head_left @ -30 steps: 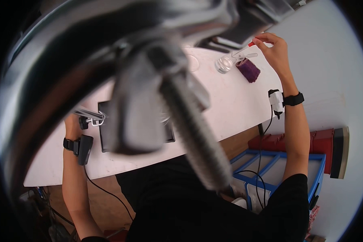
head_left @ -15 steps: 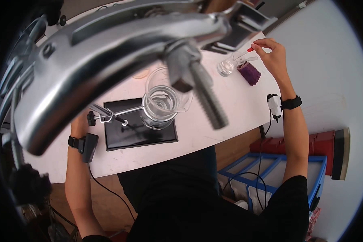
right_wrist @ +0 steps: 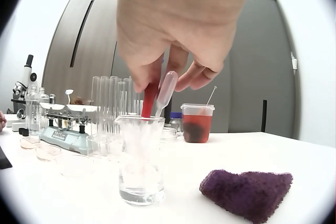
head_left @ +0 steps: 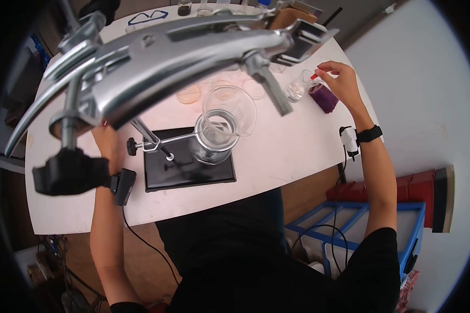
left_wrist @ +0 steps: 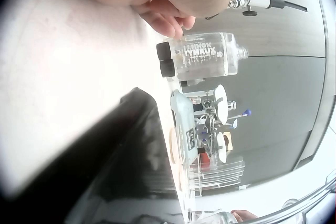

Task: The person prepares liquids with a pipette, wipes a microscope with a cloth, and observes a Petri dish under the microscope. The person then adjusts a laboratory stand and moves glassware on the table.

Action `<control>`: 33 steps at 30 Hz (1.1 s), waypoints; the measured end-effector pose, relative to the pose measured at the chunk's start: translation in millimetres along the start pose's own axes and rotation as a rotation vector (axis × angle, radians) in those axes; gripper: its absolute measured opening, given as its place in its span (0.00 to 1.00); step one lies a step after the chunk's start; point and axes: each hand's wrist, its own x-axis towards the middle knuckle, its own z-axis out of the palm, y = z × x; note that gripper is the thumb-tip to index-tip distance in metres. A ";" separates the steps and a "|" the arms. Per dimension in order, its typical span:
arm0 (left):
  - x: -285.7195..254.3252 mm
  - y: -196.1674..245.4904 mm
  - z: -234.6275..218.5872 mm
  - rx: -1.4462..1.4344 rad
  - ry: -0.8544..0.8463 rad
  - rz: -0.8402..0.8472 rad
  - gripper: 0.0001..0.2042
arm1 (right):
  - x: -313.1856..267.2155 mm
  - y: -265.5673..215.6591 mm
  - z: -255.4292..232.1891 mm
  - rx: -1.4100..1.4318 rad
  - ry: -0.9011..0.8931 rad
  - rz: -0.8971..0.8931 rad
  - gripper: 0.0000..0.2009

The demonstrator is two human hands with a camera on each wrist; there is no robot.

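At the far right of the table my right hand (head_left: 342,83) pinches the red bulb (right_wrist: 149,99) of a dropper. The bulb stands at the mouth of a small glass flask (right_wrist: 140,179) with clear liquid in its bottom. A clear plastic pipette (right_wrist: 167,94) also leans out of that mouth, beside my fingers. A purple fuzzy cloth (right_wrist: 247,192) lies to the right of the flask. My left hand (head_left: 108,142), partly behind a metal clamp, is low at the table; in the left wrist view its fingers hang loosely curled, close to clear bottles (left_wrist: 202,56).
A large metal clamp (head_left: 193,68) fills the upper foreground. Left of centre, a glass beaker (head_left: 240,107) sits over a water-filled vessel (head_left: 210,156) on a black stand base (head_left: 177,175). Test tubes (right_wrist: 113,98), a balance (right_wrist: 65,137) and a red-liquid tub (right_wrist: 197,124) stand farther back.
My right hand has moved closer to the flask, bringing the red bulb down to its mouth. The head view has shifted, uncovering the beaker and stand base from behind the clamp.
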 end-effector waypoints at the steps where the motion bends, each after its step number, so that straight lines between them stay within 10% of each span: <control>1: 1.8 2.0 -5.4 -0.071 -0.029 -0.081 0.09 | 0.2 -1.6 2.4 0.026 -0.015 0.029 0.10; 6: 6.8 58.4 15.2 -0.043 -0.090 -0.133 0.10 | 2.0 -37.2 -11.1 0.033 0.185 -0.011 0.12; 15: -10.3 51.5 13.4 -0.051 -0.002 -0.195 0.10 | -52.2 -189.3 32.8 1.087 -0.223 -0.345 0.50; 33: -15.9 71.1 20.3 -0.017 -0.026 -0.143 0.10 | -58.0 -217.2 46.3 1.095 -0.304 -0.249 0.45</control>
